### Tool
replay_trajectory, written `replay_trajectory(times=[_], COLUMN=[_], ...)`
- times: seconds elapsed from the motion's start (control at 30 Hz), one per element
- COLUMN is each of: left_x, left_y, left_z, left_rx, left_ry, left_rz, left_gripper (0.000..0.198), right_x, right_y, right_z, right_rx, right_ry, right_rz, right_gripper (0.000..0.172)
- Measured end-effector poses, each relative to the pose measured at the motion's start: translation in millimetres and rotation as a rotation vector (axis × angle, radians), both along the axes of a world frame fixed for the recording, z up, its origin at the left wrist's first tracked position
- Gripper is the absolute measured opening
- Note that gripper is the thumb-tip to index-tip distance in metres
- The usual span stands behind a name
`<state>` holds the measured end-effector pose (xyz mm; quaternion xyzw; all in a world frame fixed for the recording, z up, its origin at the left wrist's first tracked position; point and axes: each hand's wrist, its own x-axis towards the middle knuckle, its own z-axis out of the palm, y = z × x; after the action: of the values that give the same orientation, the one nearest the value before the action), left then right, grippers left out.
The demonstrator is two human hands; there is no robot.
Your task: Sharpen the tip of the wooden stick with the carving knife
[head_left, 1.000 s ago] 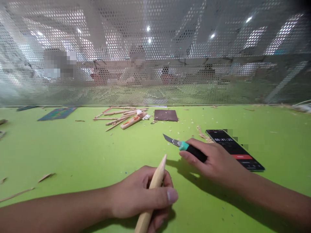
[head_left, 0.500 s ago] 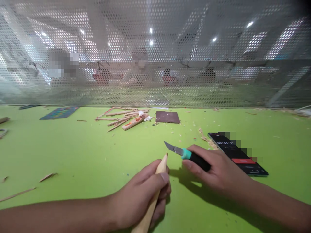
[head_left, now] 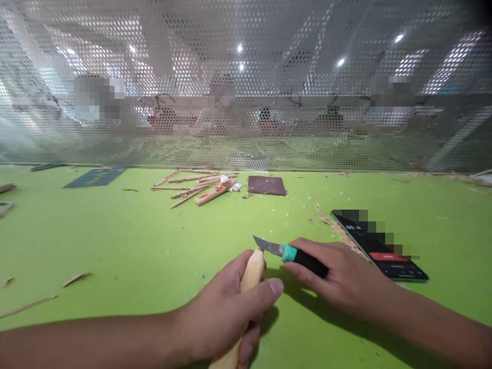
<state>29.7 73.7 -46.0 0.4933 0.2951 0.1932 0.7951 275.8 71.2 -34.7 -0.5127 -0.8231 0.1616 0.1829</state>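
Observation:
My left hand (head_left: 234,307) is wrapped round a pale wooden stick (head_left: 252,271), its tapered tip pointing away from me and its lower end running out of the bottom of the view. The left thumb lies across the wood, its tip sticking out to the right. In my right hand (head_left: 342,271) is a carving knife (head_left: 289,253) with a black and turquoise handle. Its angled blade points left and lies at the stick's tip; whether it touches the wood I cannot tell.
Carved sticks and a painted wooden piece (head_left: 211,193) lie ahead, beside a brown sheet of sandpaper (head_left: 267,185). To the right is a phone (head_left: 378,251) next to wood shavings (head_left: 338,230). A patterned card (head_left: 95,177) lies at left. A perforated screen (head_left: 246,123) closes off the back; people sit beyond.
The knife has moved left and slightly down, bringing its blade to the stick's tip. My left thumb has shifted to the right, and the stick has turned a little.

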Motion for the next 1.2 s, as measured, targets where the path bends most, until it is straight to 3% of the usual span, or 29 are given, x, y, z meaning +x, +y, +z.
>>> replay_trajectory(times=[0.2, 0.37, 0.53, 0.7, 0.83, 1.0, 1.2], left_x=[2, 3, 6, 7, 7, 8, 11], left_y=[0, 1, -2, -6, -4, -5, -8], left_z=[-2.2, -2.1, 1.2, 0.5, -1.0, -2.4, 0.0], left_rx=[0.031, 0.039, 0.037, 0.034, 0.063, 0.099, 0.116], left_ry=[0.034, 0.029, 0.03, 0.054, 0.049, 0.12, 0.159], left_rz=[0.019, 0.024, 0.059, 0.11, 0.117, 0.097, 0.126], left_gripper=[0.052, 0.045, 0.053, 0.044, 0.037, 0.043, 0.048], right_x=[-7, -10, -7, 3, 4, -4, -9], right_y=[-6, -10, -8, 3, 4, -5, -11], right_z=[12.1, 11.7, 5.8, 7.7, 12.0, 17.7, 12.8], right_rx=[-0.164, -0.097, 0.023, 0.141, 0.043, -0.135, -0.03], right_ry=[0.035, 0.012, -0.054, -0.072, -0.067, -0.011, -0.116], right_rz=[0.151, 0.143, 0.036, -0.129, -0.032, 0.107, 0.057], right_gripper=[0.041, 0.044, 0.046, 0.048, 0.047, 0.046, 0.044])
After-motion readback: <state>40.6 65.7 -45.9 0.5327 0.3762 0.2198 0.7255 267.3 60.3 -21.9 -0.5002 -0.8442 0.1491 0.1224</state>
